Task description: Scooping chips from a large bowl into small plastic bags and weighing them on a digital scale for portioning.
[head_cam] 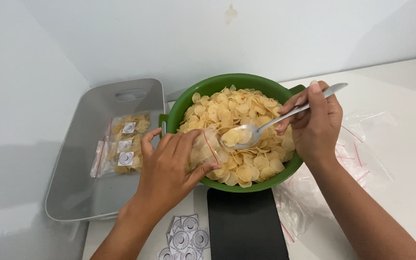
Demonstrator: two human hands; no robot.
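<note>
Right hand (316,123) is gripping the spoon (266,129), lifting chips out of the green bowl (188,98) on the desk, while the left hand (172,163) is pinching a clear bag (207,147) open over the bowl. I'd be keeping the bag mouth wide and low so spills are landing back inside.

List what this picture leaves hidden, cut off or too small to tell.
Head view only:
- Clear bag: mostly covered by the left hand, so its fill level is hidden.
- Black slab: the green bowl covers its top and the bottom edge cuts it off.
- Stickers: cut by the bottom edge; print too small.
- Spoon handle: its middle is hidden in the right hand.
- Filled bags in the grey tray: overlapping, count unclear.
</note>
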